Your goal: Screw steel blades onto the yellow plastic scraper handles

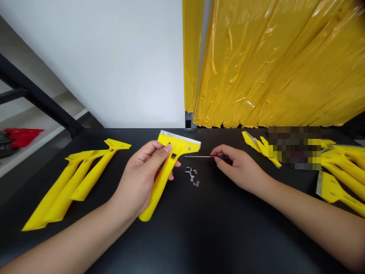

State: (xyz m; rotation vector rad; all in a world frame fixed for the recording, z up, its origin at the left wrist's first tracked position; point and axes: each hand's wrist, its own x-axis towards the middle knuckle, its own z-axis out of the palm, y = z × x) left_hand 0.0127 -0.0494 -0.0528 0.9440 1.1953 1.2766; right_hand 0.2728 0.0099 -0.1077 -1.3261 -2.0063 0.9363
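My left hand [148,167] is closed around a yellow scraper [162,177], tilted with its head up and a metal blade along the top edge. My thumb presses on the head near a small dark hole, while a screw shows at the other side of the head. In my right hand [235,163] is a screwdriver [199,156] with a dark handle, its tip pointing left, close beside the scraper's neck. Small screws and nuts [194,177] lie loose on the black table between the two hands.
Several yellow scraper handles [61,190] lie at the left. More scrapers with blades [332,188] and loose yellow pieces [261,146] are at the right, beside a pixelated patch. Behind the black table [199,236] stand a white panel [128,57] and yellow plastic sheeting [270,61].
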